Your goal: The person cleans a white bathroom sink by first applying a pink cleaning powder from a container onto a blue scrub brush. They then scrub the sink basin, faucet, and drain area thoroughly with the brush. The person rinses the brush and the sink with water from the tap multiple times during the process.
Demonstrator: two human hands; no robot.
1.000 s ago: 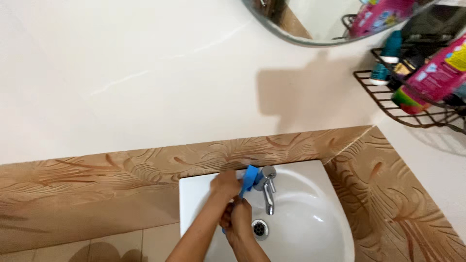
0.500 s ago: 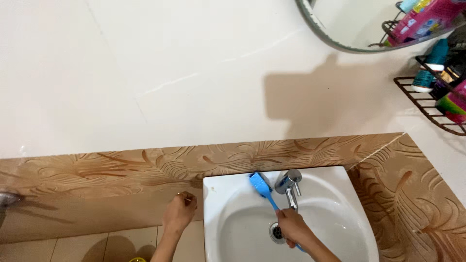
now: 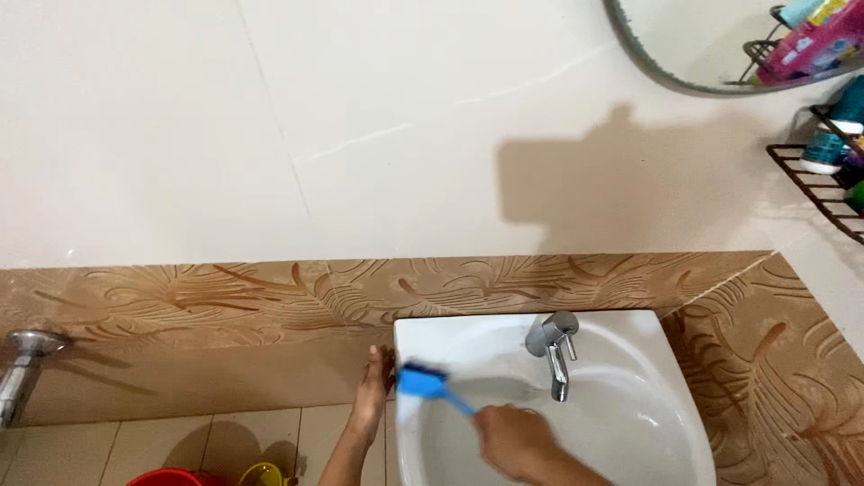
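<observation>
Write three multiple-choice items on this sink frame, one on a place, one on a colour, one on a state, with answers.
1. Where does the left hand rest?
A. on the left rim of the white sink
B. on the tap
C. on the wire shelf

2. What colour is the brush held in the right hand?
A. red
B. blue
C. green

3. What is the state of the tap?
A. water streaming out
B. no water visible running
C. covered by a cloth

Answers: 1 A, the fingers lie against the basin's left edge. 2 B, head and handle are both blue. 3 B, no stream shows below the spout and nothing covers it.
</observation>
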